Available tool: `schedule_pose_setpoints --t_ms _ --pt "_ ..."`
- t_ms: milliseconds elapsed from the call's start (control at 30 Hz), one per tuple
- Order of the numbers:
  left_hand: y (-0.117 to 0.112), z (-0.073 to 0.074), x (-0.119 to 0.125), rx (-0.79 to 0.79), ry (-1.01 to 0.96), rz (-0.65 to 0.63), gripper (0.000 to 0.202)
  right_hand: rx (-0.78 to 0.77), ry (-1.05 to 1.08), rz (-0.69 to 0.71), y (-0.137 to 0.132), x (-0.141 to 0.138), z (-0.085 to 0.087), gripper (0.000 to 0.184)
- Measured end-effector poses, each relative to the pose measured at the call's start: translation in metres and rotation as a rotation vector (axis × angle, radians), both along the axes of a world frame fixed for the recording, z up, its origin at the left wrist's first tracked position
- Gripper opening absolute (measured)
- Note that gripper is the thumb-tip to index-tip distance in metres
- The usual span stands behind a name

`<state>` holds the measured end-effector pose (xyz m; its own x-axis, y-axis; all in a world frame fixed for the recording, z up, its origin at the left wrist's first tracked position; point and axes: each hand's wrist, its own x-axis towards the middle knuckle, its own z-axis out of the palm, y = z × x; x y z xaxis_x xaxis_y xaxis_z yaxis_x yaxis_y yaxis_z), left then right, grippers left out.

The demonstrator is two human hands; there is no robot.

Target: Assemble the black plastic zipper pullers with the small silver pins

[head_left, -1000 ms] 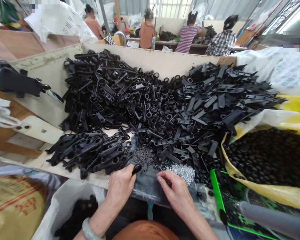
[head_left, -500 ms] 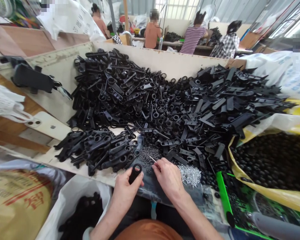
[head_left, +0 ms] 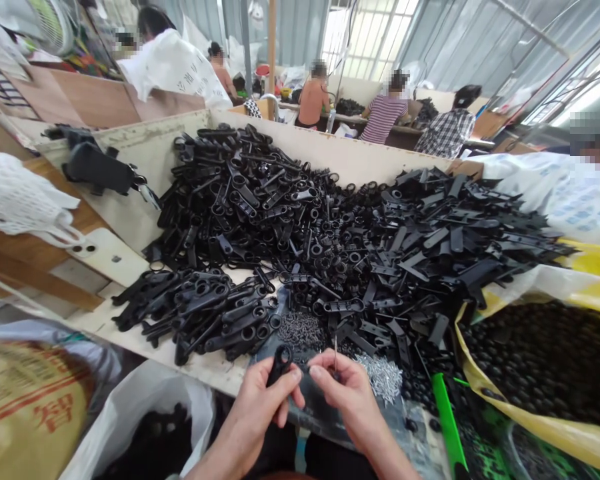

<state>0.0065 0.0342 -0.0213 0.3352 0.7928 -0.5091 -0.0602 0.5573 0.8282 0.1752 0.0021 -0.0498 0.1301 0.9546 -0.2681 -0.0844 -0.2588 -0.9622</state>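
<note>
My left hand (head_left: 265, 400) is closed around a black plastic piece with a ring-shaped end (head_left: 282, 360), ring upward. Close beside it, my right hand (head_left: 345, 387) is closed in a pinch, with a thin metal rod (head_left: 335, 344) sticking up from the fingers. The rod's lower end is hidden, and whether the fingertips hold anything else I cannot tell. Just beyond the hands lies a heap of small dark grey parts (head_left: 300, 330). To the right of my right hand is a pile of silver pins or screws (head_left: 384, 379).
Black ring-ended pieces (head_left: 240, 183) and flat black pieces (head_left: 445, 233) fill the bin. Laid-out black pieces (head_left: 195, 310) are at left. A green tray (head_left: 447, 420) and a sack of black beads (head_left: 540, 353) stand right. A phone (head_left: 115, 257) lies left; co-workers (head_left: 314, 100) sit beyond.
My right hand has drawn back from the small dark parts, and the rod has turned from slanting to upright. My left hand has moved slightly right, closer to it. The view has tilted up.
</note>
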Motion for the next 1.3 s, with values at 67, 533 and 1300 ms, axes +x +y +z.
schedule_pose_setpoints --t_ms 67,533,1300 --pt "-0.001 0.002 0.003 0.009 -0.005 0.004 0.036 0.022 -0.015 0.003 -0.001 0.000 0.002 0.040" --pt "-0.005 -0.002 0.002 0.049 0.037 -0.087 0.036 0.247 -0.354 0.151 -0.007 0.008 0.009 0.024" --pt "0.000 -0.001 0.022 -0.412 -0.213 0.112 0.048 0.567 -0.558 0.042 -0.017 0.014 0.004 0.011"
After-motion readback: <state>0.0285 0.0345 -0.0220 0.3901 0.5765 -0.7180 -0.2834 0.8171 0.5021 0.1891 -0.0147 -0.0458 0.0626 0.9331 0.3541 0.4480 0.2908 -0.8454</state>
